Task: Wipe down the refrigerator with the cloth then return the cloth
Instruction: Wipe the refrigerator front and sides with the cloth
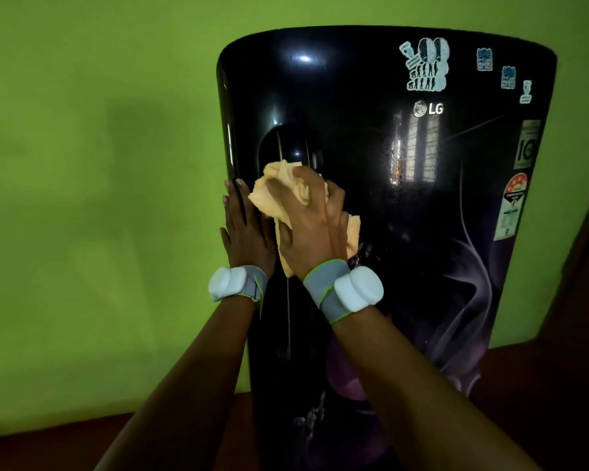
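Note:
A glossy black refrigerator (422,198) with stickers near its top fills the right half of the view. My right hand (312,226) grips a crumpled pale orange cloth (279,185) and presses it against the door just below the recessed handle (293,144). The cloth bulges out above and to the right of the fingers. My left hand (244,229) lies flat with straight fingers against the door's left edge, right beside the cloth.
A bright green wall (99,198) stands behind and to the left of the refrigerator. A dark reddish floor strip (48,450) shows at the bottom. A key (312,416) hangs in the lock low on the door.

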### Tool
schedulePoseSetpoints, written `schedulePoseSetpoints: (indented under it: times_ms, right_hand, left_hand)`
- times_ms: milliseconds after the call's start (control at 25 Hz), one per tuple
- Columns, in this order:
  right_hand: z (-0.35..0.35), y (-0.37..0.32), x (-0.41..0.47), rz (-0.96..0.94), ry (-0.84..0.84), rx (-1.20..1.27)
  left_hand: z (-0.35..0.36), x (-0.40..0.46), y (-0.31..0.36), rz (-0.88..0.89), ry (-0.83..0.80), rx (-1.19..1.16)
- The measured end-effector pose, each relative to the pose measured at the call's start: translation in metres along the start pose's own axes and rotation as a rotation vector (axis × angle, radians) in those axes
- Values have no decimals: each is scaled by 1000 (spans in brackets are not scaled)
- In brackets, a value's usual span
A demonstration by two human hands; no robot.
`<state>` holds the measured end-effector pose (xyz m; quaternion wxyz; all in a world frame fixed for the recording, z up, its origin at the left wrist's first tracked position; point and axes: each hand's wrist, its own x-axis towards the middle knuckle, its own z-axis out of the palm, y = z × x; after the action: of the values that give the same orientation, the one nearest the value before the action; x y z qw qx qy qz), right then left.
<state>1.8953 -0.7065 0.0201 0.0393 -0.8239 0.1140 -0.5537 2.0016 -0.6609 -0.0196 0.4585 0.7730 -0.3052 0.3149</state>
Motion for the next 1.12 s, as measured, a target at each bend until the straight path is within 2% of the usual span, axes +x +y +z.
schedulePoseSetpoints:
  times_ms: [160,400,560,680,840,880,960,1040,1120]
  right_hand:
    - [17,11,-44,-36,44,-24]
    - [30,27,-120,-85,-34,15]
    - [15,22,-72,-82,-14,109]
    - [6,17,-29,-82,0,87]
    - [16,30,-79,-148,-60,83]
    - [16,37,-93,-180,-94,123]
    - [6,52,-98,-237,-127,165]
    - [-14,64,-70,-205,9,130]
    - [-37,76,-20,-58,105,38]
  left_hand:
    - [-1,-8,-3,32,-48,91]
    - [-6,-42,-12,45,-113,128]
    - [-3,-44,-21,98,-188,181]
    - [-2,-44,-11,62,-157,92]
    - [4,-47,-22,229,-126,213]
    - [4,-50,-23,213,-104,228]
    - [-2,-56,-8,71,-52,169]
    - [-7,-44,21,-31,44,-18]
    - [-15,-17,62,46,129,-114]
